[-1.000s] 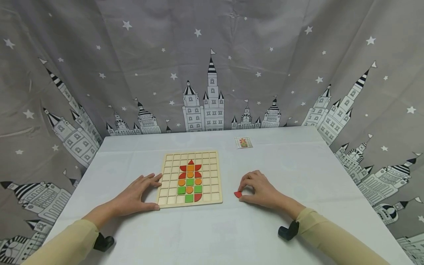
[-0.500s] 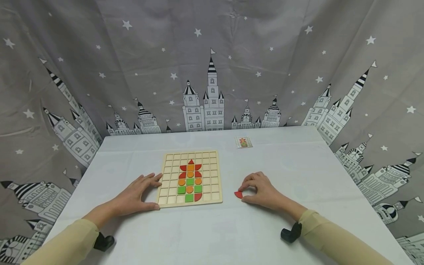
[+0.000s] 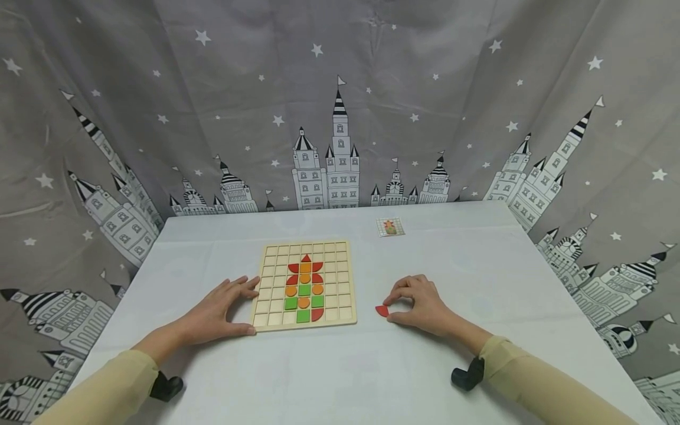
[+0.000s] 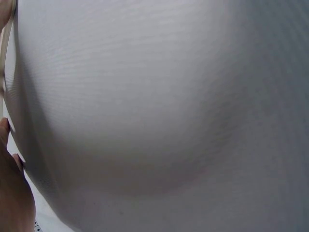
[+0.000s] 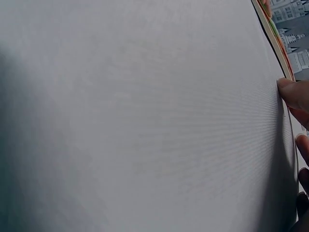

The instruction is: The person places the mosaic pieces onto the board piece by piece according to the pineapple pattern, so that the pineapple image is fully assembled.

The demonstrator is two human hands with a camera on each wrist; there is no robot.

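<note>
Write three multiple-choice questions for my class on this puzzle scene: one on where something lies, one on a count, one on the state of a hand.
1. Where does the small pattern card lie?
A. On the wooden grid board
B. On the table beyond the board, towards its far right
C. Under the left hand

2. How many green pieces sit in the wooden grid board?
A. One
B. Four
C. Seven

3. What is the right hand doing?
A. Resting flat on the board
B. Raised above the table, holding nothing
C. Pinching a loose red piece on the table

Answers:
1 B: the card lies alone on the white table, clear of the board.
2 B: one green square in the middle, two a row lower, one at the bottom.
3 C: thumb and fingertips meet at the red piece to the board's right, while the left hand rests at the board's left edge.
</note>
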